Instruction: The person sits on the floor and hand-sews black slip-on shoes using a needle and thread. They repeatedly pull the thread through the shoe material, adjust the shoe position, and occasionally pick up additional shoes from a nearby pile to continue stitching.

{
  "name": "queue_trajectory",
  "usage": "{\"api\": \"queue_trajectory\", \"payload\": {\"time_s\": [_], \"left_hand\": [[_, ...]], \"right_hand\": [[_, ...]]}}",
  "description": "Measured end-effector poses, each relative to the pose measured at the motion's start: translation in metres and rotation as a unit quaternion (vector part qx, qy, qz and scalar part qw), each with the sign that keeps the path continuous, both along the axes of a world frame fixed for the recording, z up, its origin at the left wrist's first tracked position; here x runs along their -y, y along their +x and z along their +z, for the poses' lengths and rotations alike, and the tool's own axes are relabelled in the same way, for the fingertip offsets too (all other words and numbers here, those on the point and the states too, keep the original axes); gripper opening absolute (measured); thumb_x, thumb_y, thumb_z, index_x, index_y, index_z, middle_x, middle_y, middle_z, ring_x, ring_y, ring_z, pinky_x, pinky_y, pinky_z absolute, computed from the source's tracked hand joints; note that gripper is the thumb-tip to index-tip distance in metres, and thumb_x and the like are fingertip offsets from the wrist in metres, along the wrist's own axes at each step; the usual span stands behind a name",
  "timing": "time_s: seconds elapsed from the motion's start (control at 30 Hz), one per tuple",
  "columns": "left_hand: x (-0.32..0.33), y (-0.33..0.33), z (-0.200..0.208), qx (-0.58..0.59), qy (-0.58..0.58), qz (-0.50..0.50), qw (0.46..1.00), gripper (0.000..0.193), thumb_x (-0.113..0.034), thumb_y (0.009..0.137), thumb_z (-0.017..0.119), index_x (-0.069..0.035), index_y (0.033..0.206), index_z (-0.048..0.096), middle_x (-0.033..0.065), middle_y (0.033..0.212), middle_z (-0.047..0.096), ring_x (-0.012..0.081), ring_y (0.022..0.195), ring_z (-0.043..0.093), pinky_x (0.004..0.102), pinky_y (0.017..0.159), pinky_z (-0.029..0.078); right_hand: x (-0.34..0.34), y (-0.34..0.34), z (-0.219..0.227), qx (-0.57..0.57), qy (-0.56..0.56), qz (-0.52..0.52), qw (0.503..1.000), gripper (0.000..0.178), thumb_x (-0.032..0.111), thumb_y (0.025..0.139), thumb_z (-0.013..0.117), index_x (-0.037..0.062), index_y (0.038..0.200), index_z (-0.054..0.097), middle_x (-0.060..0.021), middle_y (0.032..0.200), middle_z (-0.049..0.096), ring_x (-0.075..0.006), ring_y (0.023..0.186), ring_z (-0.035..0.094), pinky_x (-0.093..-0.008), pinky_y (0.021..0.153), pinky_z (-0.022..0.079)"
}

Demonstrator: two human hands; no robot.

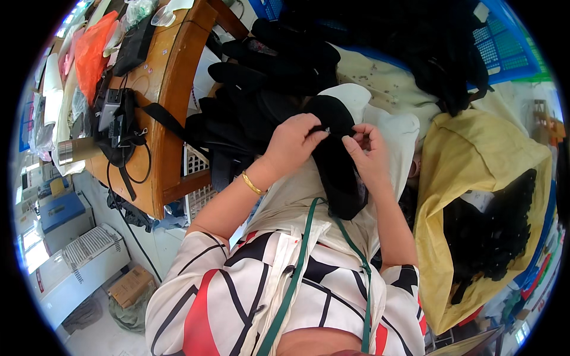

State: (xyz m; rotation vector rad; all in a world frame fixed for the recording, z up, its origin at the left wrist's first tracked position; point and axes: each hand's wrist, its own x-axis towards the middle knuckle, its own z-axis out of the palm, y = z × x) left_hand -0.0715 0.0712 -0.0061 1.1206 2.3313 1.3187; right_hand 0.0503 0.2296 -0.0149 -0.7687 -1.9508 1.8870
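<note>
Over my lap, on a pale apron (285, 202), lies a black cloth shoe (338, 178), long and soft-looking with rounded ends. My left hand (295, 141) pinches its middle, thumb against forefinger, beside a tiny pale spot on the cloth. Opposite it, my right hand (369, 153) grips the shoe's other edge between thumb and fingers. The two sets of fingertips are a short way apart. Just beyond my left hand is a heap of similar black cloth shoes (255, 89), some bearing small white marks.
To the left stands a wooden table (178, 53) with a black bag (122, 133), an orange plastic bag (95, 50) and a metal cylinder (77, 149). A yellow sack (439, 237) holding black pieces gapes at the right. A blue basket (504, 44) piled with black items stands ahead.
</note>
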Motion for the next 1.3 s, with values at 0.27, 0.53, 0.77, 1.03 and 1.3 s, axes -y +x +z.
{"api": "queue_trajectory", "payload": {"time_s": [0.27, 0.53, 0.77, 1.03, 1.3], "left_hand": [[-0.005, 0.002, 0.018, -0.199, -0.031, 0.060, 0.978, 0.023, -0.010, 0.083, 0.073, -0.006, 0.102, 0.062, 0.0077, 0.080, 0.056, 0.0201, 0.062, 0.055, 0.0284, 0.060, 0.047], [-0.008, 0.018, 0.022, -0.130, -0.129, 0.025, 0.983, 0.039, -0.019, 0.076, 0.075, -0.005, 0.106, 0.056, 0.0119, 0.094, 0.057, 0.0318, 0.086, 0.061, 0.0388, 0.066, 0.052], [-0.013, 0.011, 0.015, -0.103, -0.152, 0.016, 0.983, 0.043, -0.021, 0.074, 0.077, -0.004, 0.106, 0.053, 0.0133, 0.097, 0.056, 0.0329, 0.085, 0.060, 0.0404, 0.071, 0.052], [-0.014, 0.011, 0.003, -0.125, -0.088, 0.030, 0.988, 0.032, -0.015, 0.073, 0.077, -0.004, 0.097, 0.059, 0.0130, 0.093, 0.056, 0.0333, 0.085, 0.061, 0.0402, 0.070, 0.052], [-0.006, 0.003, -0.013, -0.182, -0.044, 0.010, 0.982, 0.024, -0.010, 0.073, 0.076, -0.005, 0.092, 0.063, 0.0121, 0.085, 0.060, 0.0316, 0.078, 0.063, 0.0389, 0.066, 0.053]], "right_hand": [[-0.012, 0.003, 0.016, 0.095, 0.267, 0.207, 0.936, 0.017, 0.018, 0.088, 0.071, 0.0038, 0.086, 0.063, -0.0127, 0.080, 0.058, -0.0283, 0.067, 0.056, -0.0375, 0.062, 0.046], [-0.033, 0.027, 0.020, 0.041, 0.333, 0.040, 0.941, 0.015, 0.016, 0.085, 0.071, 0.0025, 0.089, 0.065, -0.0134, 0.080, 0.058, -0.0301, 0.072, 0.059, -0.0389, 0.062, 0.048], [-0.060, 0.051, 0.004, 0.140, 0.596, 0.134, 0.780, 0.018, 0.016, 0.083, 0.073, 0.0022, 0.092, 0.067, -0.0104, 0.076, 0.058, -0.0293, 0.070, 0.060, -0.0382, 0.061, 0.051], [0.010, -0.027, 0.026, -0.198, -0.095, -0.080, 0.972, 0.017, 0.017, 0.101, 0.055, 0.0019, 0.099, 0.063, -0.0050, 0.082, 0.060, -0.0175, 0.073, 0.058, -0.0307, 0.074, 0.051], [0.032, -0.005, 0.004, -0.279, -0.411, -0.011, 0.868, 0.018, 0.015, 0.105, 0.043, 0.0062, 0.090, 0.050, -0.0012, 0.079, 0.047, -0.0142, 0.071, 0.048, -0.0362, 0.083, 0.047]]}}
